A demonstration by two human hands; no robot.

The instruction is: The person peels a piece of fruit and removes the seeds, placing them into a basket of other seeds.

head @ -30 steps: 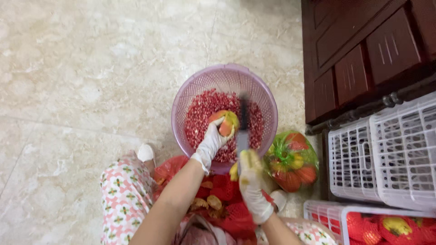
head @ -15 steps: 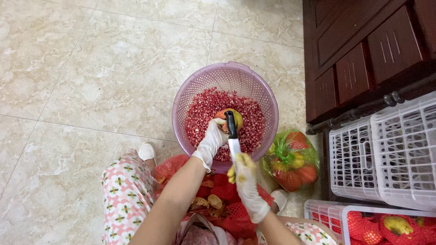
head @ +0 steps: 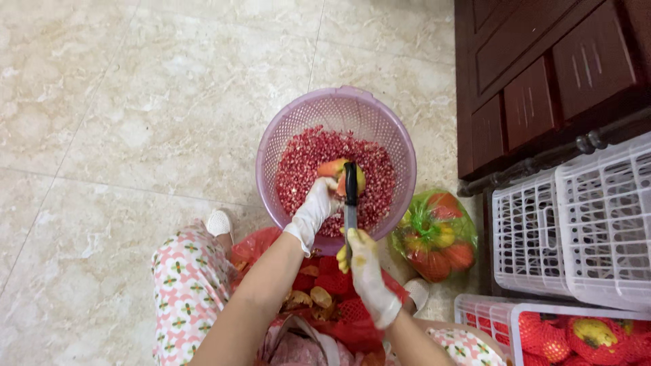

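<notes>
The floor (head: 135, 122) beneath me was laid in large glossy tiles of beige, marbled stone, divided by thin grout lines and lit evenly with soft reflections. To my upper right stood a dark reddish-brown wooden cabinet (head: 542, 74) with panelled doors and drawers bearing slim metal handles, its base resting directly on the tiles. Below the cabinet, at my right, white plastic lattice crates (head: 576, 230) stood side by side on the floor.
</notes>
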